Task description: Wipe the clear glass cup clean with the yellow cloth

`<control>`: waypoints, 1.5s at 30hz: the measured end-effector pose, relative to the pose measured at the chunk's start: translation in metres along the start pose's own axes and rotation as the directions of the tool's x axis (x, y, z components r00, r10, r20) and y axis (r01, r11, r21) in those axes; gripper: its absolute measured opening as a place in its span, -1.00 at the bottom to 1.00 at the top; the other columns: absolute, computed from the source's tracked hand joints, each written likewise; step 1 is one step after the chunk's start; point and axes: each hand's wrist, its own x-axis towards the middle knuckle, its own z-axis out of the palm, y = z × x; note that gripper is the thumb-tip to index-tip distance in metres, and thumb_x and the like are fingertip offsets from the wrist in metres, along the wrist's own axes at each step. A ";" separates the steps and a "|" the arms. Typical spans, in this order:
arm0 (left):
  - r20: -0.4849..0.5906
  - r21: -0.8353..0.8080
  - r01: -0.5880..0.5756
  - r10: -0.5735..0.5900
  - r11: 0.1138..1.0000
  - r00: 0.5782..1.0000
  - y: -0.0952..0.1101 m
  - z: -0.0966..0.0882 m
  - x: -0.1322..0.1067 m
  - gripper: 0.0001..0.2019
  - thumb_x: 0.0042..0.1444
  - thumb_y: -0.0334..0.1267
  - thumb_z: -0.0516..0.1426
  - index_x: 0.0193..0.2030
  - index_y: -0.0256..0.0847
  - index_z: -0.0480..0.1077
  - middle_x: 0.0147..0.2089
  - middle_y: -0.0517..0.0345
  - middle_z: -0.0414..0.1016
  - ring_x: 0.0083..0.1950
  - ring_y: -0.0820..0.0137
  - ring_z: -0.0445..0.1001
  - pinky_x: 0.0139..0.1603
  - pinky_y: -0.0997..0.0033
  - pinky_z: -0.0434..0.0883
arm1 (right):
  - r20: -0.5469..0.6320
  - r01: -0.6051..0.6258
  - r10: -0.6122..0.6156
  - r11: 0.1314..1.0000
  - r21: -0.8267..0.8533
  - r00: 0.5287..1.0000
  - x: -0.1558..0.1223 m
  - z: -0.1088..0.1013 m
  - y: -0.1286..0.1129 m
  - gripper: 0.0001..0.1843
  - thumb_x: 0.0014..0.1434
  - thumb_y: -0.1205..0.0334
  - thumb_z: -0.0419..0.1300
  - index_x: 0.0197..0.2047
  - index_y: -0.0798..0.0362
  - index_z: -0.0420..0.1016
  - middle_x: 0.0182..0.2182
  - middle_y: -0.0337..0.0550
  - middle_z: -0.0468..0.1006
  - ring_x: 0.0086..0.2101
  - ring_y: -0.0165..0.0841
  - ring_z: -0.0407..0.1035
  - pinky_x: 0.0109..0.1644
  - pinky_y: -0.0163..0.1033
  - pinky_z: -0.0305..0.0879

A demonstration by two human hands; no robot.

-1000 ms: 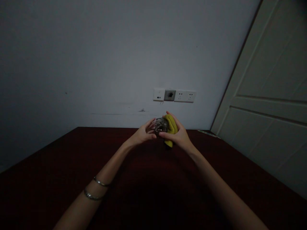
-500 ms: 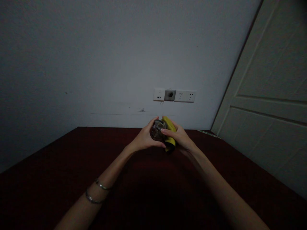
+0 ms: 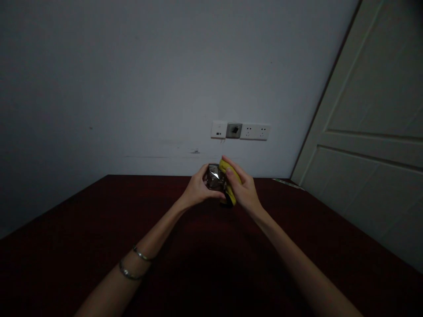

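Observation:
Above the dark red table, my left hand (image 3: 197, 189) is closed around a shiny dark, see-through object (image 3: 215, 177) that looks like glass. Its exact kind is hard to make out in the dim light. Bunched in my right hand (image 3: 245, 187) is a yellow cloth (image 3: 230, 169), its lower end dark. The cloth lies against the right side of the glassy object, with my right thumb on the near side. The far fingers of both hands are partly hidden.
The dark red table (image 3: 132, 229) reaches back to a pale wall (image 3: 148, 88). Sockets and switch plates (image 3: 253, 131) are set in the wall just above. A panelled door (image 3: 370, 132) stands to the right, with a thin strip (image 3: 287, 183) at the table's back right edge.
The glassy object has turned in my left hand and now catches a bright reflection. My right hand and the cloth have shifted slightly left and up, and the thumb has moved onto the cloth.

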 end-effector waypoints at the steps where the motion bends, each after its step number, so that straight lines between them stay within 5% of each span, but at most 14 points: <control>1: -0.012 -0.018 0.005 -0.006 1.000 1.000 0.000 0.000 0.000 -0.23 -0.46 -0.20 0.42 -0.04 -0.25 0.24 -0.08 0.01 0.41 -0.05 0.21 0.44 0.03 0.10 0.37 | -0.005 0.044 -0.044 0.999 -0.010 0.999 0.000 0.000 0.001 -0.60 0.13 -0.02 0.15 0.01 -0.09 0.45 0.14 -0.13 0.37 0.15 -0.25 0.22 0.27 0.00 0.06; 4: 0.007 -0.051 0.007 -0.007 0.999 1.000 0.000 0.002 -0.001 -0.21 -0.48 -0.19 0.43 -0.02 -0.24 0.23 -0.06 0.00 0.41 -0.03 0.20 0.43 0.05 0.09 0.36 | -0.031 0.093 -0.093 0.996 0.001 0.995 0.002 -0.002 0.005 -0.68 0.13 0.04 0.17 -0.06 -0.08 0.51 0.14 -0.15 0.37 0.15 -0.29 0.22 0.28 -0.04 0.06; 10: 0.115 -0.078 -0.028 0.037 0.997 0.993 0.004 0.007 -0.005 -0.15 -0.45 -0.24 0.43 0.07 -0.21 0.20 0.04 -0.05 0.37 0.05 0.19 0.41 0.11 0.08 0.33 | -0.115 -0.102 0.117 0.986 0.132 0.986 0.010 -0.007 0.011 -0.64 0.07 -0.01 0.21 -0.11 -0.01 0.55 0.07 -0.07 0.45 0.08 -0.21 0.32 0.21 0.00 0.17; 19: 0.104 -0.044 -0.033 0.037 0.999 0.994 0.010 0.006 -0.006 -0.22 -0.35 -0.24 0.40 0.08 -0.23 0.20 0.03 -0.07 0.38 0.04 0.17 0.42 0.10 0.05 0.35 | 0.005 0.109 -0.109 0.994 -0.008 0.994 0.008 -0.015 0.001 -0.76 0.09 0.07 0.22 -0.18 -0.09 0.58 0.04 -0.14 0.48 0.06 -0.26 0.33 0.20 -0.02 0.17; 27: 0.153 0.048 -0.039 0.031 0.998 0.988 0.011 0.005 -0.008 -0.20 -0.35 -0.19 0.39 0.08 -0.24 0.18 0.01 -0.06 0.40 0.01 0.17 0.43 0.07 0.06 0.36 | -0.090 -0.056 0.056 0.998 0.001 0.994 0.010 -0.013 0.001 -0.69 0.00 0.03 0.27 -0.21 -0.01 0.60 0.00 -0.08 0.52 0.02 -0.21 0.38 0.19 0.00 0.19; 35: 0.174 0.286 -0.150 0.102 0.946 0.979 0.010 -0.001 -0.005 -0.18 -0.28 -0.14 0.35 0.16 -0.23 0.15 0.10 -0.08 0.35 0.11 0.13 0.36 0.15 0.00 0.28 | 0.095 0.137 -0.123 0.978 -0.157 0.988 0.004 -0.013 -0.012 -0.79 0.05 0.16 0.26 -0.19 -0.11 0.59 0.01 -0.17 0.50 0.01 -0.27 0.37 0.17 -0.02 0.21; 42: 0.248 0.363 -0.243 0.158 0.899 0.956 0.007 -0.002 -0.003 -0.14 -0.31 -0.12 0.37 0.18 -0.23 0.15 0.14 -0.13 0.32 0.14 0.08 0.32 0.16 -0.02 0.27 | 0.022 -0.074 0.077 0.993 -0.093 0.997 0.011 -0.018 -0.001 -0.75 -0.01 0.10 0.29 -0.24 -0.04 0.61 -0.07 -0.10 0.56 -0.03 -0.21 0.41 0.15 0.01 0.23; 45: 0.235 0.383 -0.250 0.168 0.889 0.957 0.006 -0.002 -0.002 -0.15 -0.30 -0.13 0.37 0.17 -0.24 0.17 0.13 -0.11 0.33 0.14 0.09 0.33 0.15 0.00 0.27 | -0.009 -0.058 0.057 0.993 -0.104 0.998 0.010 -0.016 0.000 -0.77 0.00 0.12 0.29 -0.24 -0.03 0.61 -0.07 -0.09 0.56 -0.03 -0.22 0.41 0.16 0.00 0.22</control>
